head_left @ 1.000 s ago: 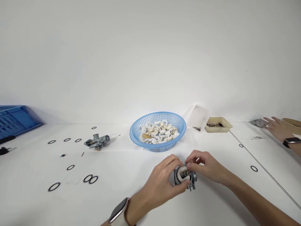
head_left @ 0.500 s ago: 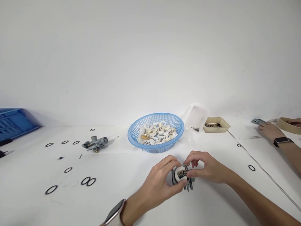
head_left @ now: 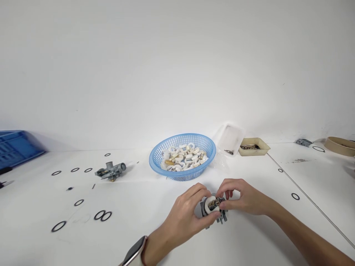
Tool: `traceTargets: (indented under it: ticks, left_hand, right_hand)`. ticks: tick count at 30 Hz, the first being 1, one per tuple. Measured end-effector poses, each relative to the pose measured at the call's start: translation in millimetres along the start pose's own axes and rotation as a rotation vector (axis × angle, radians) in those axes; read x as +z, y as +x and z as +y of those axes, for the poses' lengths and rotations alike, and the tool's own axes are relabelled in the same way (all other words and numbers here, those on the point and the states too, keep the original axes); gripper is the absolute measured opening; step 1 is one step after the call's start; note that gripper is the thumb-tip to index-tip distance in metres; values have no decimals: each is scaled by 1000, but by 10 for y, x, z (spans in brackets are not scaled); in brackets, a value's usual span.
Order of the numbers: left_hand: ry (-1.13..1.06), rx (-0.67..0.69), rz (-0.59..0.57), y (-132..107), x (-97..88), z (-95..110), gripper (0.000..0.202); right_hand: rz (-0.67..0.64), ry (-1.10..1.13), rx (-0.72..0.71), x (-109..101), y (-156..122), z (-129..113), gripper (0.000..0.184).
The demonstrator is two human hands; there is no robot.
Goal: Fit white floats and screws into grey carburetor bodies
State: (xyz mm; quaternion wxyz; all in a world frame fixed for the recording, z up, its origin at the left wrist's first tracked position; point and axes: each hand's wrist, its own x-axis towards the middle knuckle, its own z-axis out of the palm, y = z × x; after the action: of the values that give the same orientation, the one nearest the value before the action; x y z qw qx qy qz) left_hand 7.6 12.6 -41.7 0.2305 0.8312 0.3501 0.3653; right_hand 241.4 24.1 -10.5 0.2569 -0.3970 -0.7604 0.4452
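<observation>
In front of me on the white table, a grey metal carburetor (head_left: 204,210) lies with its open side up. A white float (head_left: 210,202) sits in it, around brass parts. My left hand (head_left: 184,214) grips the carburetor from the left, thumb low and fingers at the far side. From the right, my right hand (head_left: 245,195) closes thumb and fingertips on the hinge side of the float; any small part between them is hidden.
Beyond my hands stands a blue basket (head_left: 155,168) of white floats. Right of it are a white tray (head_left: 230,136) and a cream tray (head_left: 266,149) with small metal parts. Another carburetor (head_left: 112,170) and several black rings (head_left: 58,226) lie left. A blue crate (head_left: 20,146) stands far left.
The co-worker's hand at the right has pulled away from the small grey part there, uncovering a black ring. My hands stay on the carburetor, with only slight movement.
</observation>
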Motion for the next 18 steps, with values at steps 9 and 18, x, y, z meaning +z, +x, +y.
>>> traceTargets:
  ticks: [9, 18]
  left_hand:
    - [-5, -5, -7, 6, -10, 10, 13]
    - [-22, -14, -18, 6, -9, 9, 13]
  right_hand:
    - [-1, -3, 20, -8, -8, -8, 17]
    - [0, -7, -3, -7, -4, -1, 17]
